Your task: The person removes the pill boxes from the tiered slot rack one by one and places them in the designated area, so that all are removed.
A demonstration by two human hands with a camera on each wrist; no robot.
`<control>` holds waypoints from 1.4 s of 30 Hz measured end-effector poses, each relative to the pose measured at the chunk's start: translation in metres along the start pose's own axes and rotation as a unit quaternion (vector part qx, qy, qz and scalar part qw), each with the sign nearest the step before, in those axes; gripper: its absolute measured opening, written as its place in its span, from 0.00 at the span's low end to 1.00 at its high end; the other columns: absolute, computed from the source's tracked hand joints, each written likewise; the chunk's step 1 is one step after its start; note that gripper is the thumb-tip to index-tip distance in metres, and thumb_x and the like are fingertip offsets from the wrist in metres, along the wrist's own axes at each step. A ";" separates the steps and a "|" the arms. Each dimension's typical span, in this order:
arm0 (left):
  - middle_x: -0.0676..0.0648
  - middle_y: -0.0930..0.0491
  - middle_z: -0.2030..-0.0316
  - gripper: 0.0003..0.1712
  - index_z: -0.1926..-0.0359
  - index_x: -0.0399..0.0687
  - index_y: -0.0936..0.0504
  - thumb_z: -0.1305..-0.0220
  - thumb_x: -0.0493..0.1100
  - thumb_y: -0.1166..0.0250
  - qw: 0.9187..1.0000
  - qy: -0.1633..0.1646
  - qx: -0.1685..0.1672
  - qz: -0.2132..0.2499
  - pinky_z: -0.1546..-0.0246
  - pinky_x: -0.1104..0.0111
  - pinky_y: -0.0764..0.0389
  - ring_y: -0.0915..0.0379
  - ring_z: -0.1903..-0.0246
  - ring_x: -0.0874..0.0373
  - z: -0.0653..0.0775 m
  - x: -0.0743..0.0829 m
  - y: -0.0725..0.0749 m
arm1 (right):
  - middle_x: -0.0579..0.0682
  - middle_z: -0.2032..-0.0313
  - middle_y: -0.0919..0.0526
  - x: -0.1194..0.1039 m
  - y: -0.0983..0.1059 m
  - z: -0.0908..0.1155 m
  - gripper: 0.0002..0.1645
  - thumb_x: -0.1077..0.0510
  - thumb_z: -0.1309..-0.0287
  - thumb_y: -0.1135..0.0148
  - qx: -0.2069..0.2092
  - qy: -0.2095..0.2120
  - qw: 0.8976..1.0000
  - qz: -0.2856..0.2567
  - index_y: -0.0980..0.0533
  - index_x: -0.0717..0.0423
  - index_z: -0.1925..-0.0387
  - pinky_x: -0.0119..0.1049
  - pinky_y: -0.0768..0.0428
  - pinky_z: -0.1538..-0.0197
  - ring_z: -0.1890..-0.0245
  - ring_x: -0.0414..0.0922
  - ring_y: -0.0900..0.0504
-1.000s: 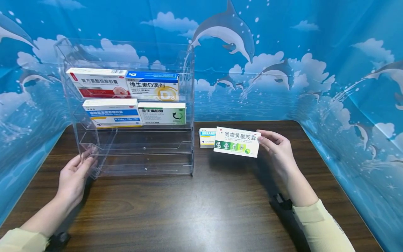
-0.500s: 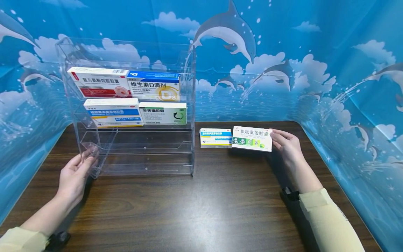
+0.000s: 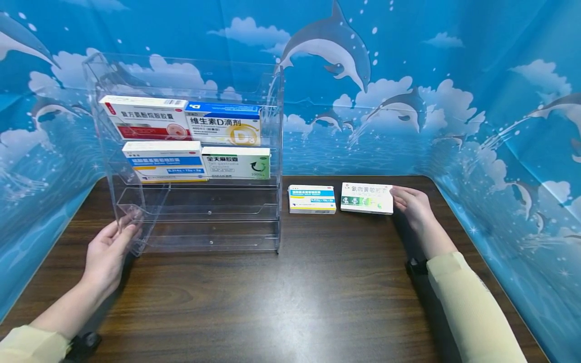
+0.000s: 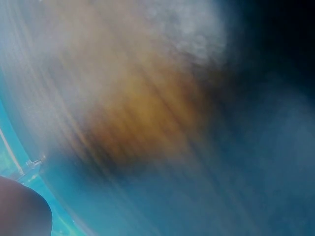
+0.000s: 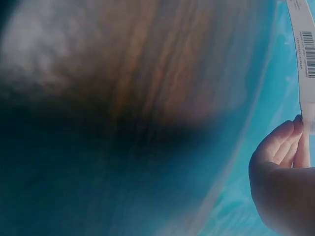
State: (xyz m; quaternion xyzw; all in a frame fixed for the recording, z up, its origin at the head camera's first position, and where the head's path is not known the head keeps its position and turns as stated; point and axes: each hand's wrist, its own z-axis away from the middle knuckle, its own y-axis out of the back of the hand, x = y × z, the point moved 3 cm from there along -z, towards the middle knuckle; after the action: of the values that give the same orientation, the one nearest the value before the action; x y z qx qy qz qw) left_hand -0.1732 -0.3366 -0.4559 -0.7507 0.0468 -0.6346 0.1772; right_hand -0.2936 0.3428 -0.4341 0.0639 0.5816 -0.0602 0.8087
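Note:
My left hand grips the lower left side of a clear acrylic display rack, thumb in front of the panel. At the right, my right hand pinches the right end of a white and green medicine box, which lies low over the table, beside a blue, white and yellow medicine box with a small gap between them. Whether the pinched box fully touches the table I cannot tell. In the right wrist view, fingers hold the end of the white box. The left wrist view is mostly blurred.
On the rack's upper tiers stand a red and white box, a vitamin D box, a blue and white box and a green box. A dolphin-print curtain surrounds the dark wooden table.
My right hand has carried the white and green box right and lowered it, uncovering the blue and white box beside it. The left hand stays on the rack.

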 end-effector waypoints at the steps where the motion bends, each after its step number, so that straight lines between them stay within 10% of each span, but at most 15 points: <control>1: 0.63 0.10 0.49 0.20 0.45 0.56 0.13 0.21 0.29 0.43 1.000 -0.002 -0.002 0.002 0.49 0.83 0.15 0.13 0.50 0.74 0.000 0.000 0.000 | 0.34 0.63 0.18 0.001 0.000 -0.003 0.42 0.57 0.24 0.38 -0.002 -0.006 1.000 -0.001 0.44 0.71 0.21 0.17 0.14 0.58 0.63 0.27 0.16; 14: 0.62 0.10 0.52 0.20 0.48 0.57 0.12 0.22 0.28 0.43 1.000 0.004 0.003 0.001 0.51 0.84 0.14 0.12 0.53 0.74 0.001 -0.002 0.001 | 0.32 0.69 0.18 0.009 -0.002 -0.027 0.42 0.56 0.24 0.38 -0.017 -0.053 0.997 0.052 0.43 0.69 0.20 0.16 0.14 0.58 0.67 0.24 0.17; 25: 0.63 0.10 0.50 0.20 0.46 0.56 0.13 0.22 0.28 0.43 1.000 0.000 0.011 -0.008 0.50 0.84 0.15 0.13 0.52 0.74 0.001 -0.004 0.002 | 0.61 0.24 0.32 0.013 -0.008 -0.034 0.36 0.54 0.23 0.38 0.005 -0.042 0.988 0.150 0.35 0.64 0.22 0.17 0.15 0.47 0.63 0.21 0.20; 33: 0.63 0.11 0.50 0.19 0.46 0.55 0.13 0.22 0.29 0.42 1.000 -0.010 0.008 -0.011 0.50 0.84 0.15 0.13 0.52 0.74 0.002 -0.003 0.001 | 0.64 0.23 0.35 0.012 -0.012 -0.036 0.36 0.56 0.25 0.35 -0.017 -0.024 0.983 0.184 0.33 0.64 0.24 0.17 0.14 0.49 0.62 0.20 0.21; 42: 0.62 0.10 0.51 0.19 0.47 0.54 0.12 0.22 0.28 0.42 1.000 -0.006 0.016 -0.001 0.50 0.83 0.14 0.12 0.52 0.73 0.000 -0.001 0.000 | 0.64 0.26 0.27 0.009 -0.015 -0.038 0.33 0.54 0.27 0.32 -0.001 0.001 0.964 0.267 0.28 0.63 0.27 0.34 0.19 0.35 0.42 0.43 0.24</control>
State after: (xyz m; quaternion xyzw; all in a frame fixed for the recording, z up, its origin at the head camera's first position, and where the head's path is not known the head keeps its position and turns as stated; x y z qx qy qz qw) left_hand -0.1731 -0.3368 -0.4566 -0.7515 0.0348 -0.6312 0.1890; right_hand -0.3283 0.3344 -0.4551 0.2160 0.5441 0.1585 0.7951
